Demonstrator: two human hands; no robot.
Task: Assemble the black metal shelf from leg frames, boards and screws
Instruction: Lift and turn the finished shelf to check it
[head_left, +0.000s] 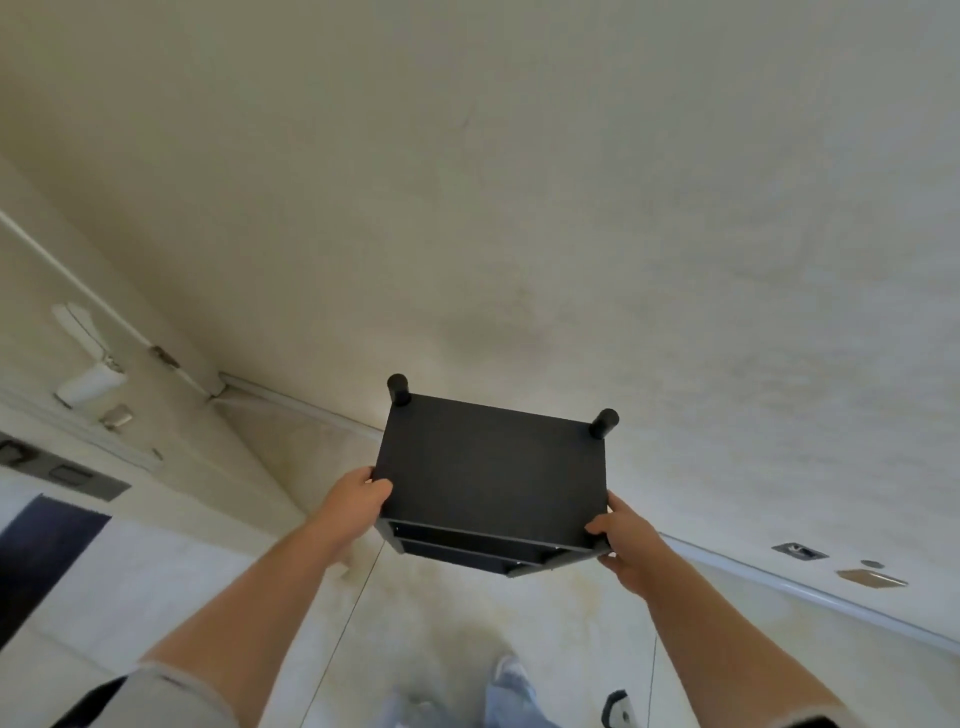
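Observation:
The black metal shelf (493, 467) is held in the air in front of a pale wall, its top board facing me. Two round black post ends stick up at its far corners. Lower boards show under the near edge. My left hand (358, 501) grips the shelf's near left corner, thumb on the top board. My right hand (626, 543) grips the near right corner, thumb on top and fingers underneath. Both forearms reach up from the bottom of the view.
A pale wall fills the upper view, with a white baseboard (779, 584) along it. Light floor tiles lie below. A door with a handle (88, 384) stands at the left. A dark mat (47, 551) lies at the far left. Small metal pieces (872, 577) lie at the right.

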